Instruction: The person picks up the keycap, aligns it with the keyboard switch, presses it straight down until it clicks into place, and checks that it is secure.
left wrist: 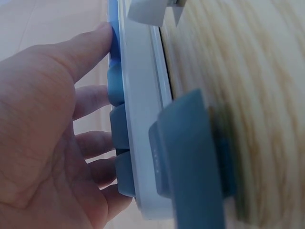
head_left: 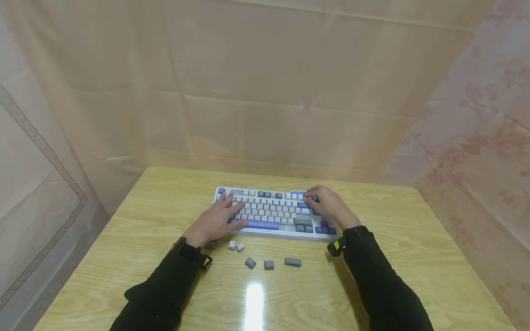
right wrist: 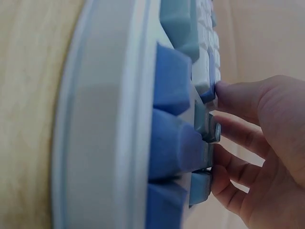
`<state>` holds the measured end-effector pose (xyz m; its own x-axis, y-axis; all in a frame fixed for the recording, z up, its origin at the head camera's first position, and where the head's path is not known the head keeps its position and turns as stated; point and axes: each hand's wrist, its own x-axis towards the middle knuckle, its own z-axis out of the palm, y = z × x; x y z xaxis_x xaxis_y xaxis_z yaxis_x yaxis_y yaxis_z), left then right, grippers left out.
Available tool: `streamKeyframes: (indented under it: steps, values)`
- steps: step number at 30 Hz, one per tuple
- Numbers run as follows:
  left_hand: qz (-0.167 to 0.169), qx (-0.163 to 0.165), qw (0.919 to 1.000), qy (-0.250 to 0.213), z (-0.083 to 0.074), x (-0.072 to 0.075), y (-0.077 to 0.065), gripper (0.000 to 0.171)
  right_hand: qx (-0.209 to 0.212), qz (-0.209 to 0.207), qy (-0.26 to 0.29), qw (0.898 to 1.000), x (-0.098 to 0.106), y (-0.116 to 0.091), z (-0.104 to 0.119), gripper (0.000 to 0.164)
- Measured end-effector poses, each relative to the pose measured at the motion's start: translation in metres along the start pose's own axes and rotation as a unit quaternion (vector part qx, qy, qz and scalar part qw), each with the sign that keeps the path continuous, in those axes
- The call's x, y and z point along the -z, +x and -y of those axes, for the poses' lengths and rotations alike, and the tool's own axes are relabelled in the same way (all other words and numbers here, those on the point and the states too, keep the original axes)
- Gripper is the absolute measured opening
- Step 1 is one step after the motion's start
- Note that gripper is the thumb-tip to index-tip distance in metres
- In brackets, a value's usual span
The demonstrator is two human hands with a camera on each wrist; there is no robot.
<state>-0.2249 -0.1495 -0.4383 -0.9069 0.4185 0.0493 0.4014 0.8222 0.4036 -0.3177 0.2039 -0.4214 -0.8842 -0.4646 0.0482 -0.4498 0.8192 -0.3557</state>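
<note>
A white compact keyboard [head_left: 285,235] with white, grey and purple keycaps lies on the table. My left hand [head_left: 215,218] rests across its left end, fingers spread; in the left wrist view the thumb touches the long purple space bar [left wrist: 114,33], and the other fingertips touch the keys beyond it. Over the upper right keys is my right hand [head_left: 329,204]. Its thumb is at a purple key [right wrist: 208,90] in the right wrist view, while bent fingers lie along grey keys. One grey keycap [right wrist: 215,130] stands higher between two fingers.
Loose keycaps lie in front of the keyboard: two white keycaps [head_left: 236,246], a long grey keycap [head_left: 293,262], and several smaller grey keycaps [head_left: 268,265], including one by the left wrist. The wooden table [head_left: 393,248] ends at a beige cloth backdrop [head_left: 256,115].
</note>
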Motion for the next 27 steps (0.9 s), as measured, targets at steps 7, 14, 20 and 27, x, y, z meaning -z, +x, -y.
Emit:
streamKeyframes:
  steps: [7, 14, 20, 27]
  values:
    - [-0.001, -0.001, 1.0000, 0.004, -0.001, -0.001, 0.002, 0.070, 0.022, -0.039, 0.014, 0.999, 0.004, -0.017, 0.005, 0.037]
    - [-0.001, 0.000, 1.0000, 0.002, -0.001, 0.000, 0.002, 0.071, 0.084, -0.008, 0.032, 0.996, 0.021, -0.040, 0.032, 0.036]
    - [-0.003, -0.001, 1.0000, 0.003, 0.000, 0.001, 0.000, 0.070, 0.141, 0.050, 0.053, 0.987, 0.028, -0.061, 0.059, 0.039]
    - [-0.005, -0.009, 0.9999, -0.006, 0.000, 0.000, 0.001, 0.069, 0.146, 0.116, 0.071, 0.980, 0.023, -0.076, 0.079, 0.033]
